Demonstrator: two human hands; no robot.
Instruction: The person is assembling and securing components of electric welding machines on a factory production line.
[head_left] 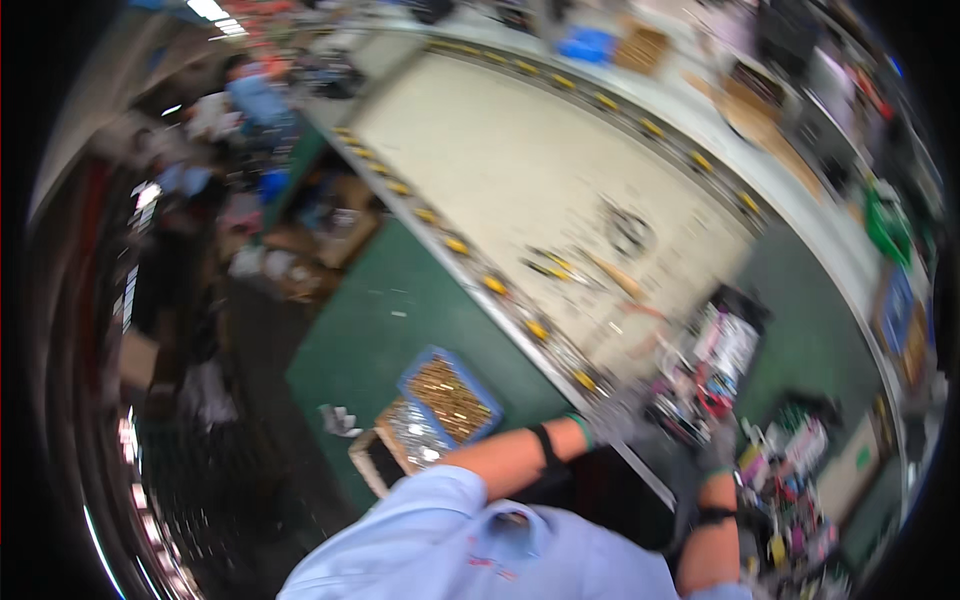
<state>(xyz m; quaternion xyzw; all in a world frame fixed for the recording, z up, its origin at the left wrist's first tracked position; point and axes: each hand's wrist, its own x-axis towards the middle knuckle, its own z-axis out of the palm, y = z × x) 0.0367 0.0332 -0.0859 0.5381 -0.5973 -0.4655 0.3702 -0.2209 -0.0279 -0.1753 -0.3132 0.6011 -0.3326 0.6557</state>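
Left hand, right hand apart, beside wired assembly; blurred, cannot tell whether either clamps it.

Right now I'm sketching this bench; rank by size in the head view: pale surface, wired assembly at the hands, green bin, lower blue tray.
1. Pale surface
2. Wired assembly and blue tray: unsure; blur hides the assembly's edges
3. Green bin
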